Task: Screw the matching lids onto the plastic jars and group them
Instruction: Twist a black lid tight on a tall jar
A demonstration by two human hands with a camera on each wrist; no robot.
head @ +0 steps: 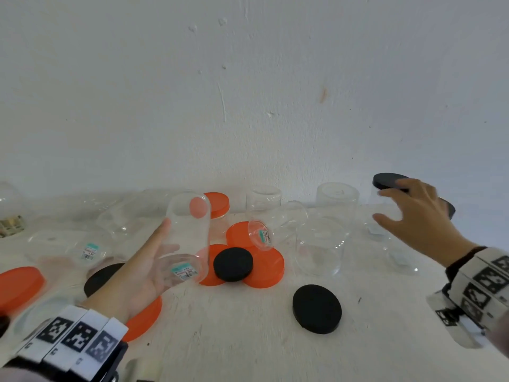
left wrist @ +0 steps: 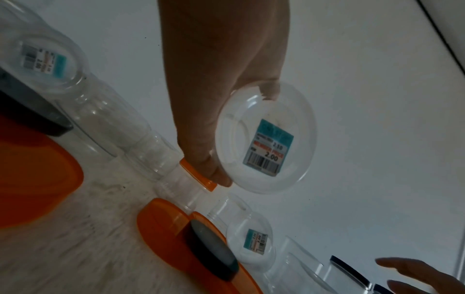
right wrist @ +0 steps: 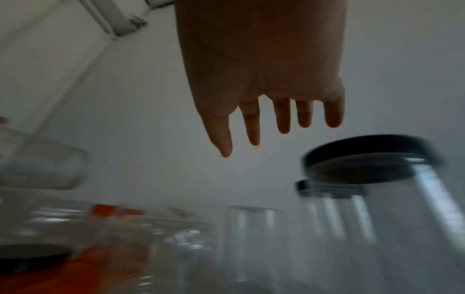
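My left hand [head: 154, 257] grips a clear lidless jar [head: 188, 235] and holds it tilted above the table, its stickered base [left wrist: 266, 147] turned toward me. In the left wrist view my left hand [left wrist: 221, 111] has its fingers curled round that base. My right hand [head: 405, 209] is spread at the far right beside a jar with a black lid [head: 388, 180]. The right wrist view shows the right hand [right wrist: 264, 127] holding nothing, clear of the black-lidded jar [right wrist: 372, 179]. Two loose black lids [head: 233, 263] [head: 316, 308] and overlapping orange lids [head: 264, 267] lie mid-table.
Several clear lidless jars stand or lie along the wall, one tipped over [head: 275, 224], one upright [head: 319, 246]. An orange-lidded jar [head: 217, 205] stands at the back. More lids lie left: orange [head: 20, 285], orange [head: 143, 318], black [head: 102, 277]. The white wall is close behind.
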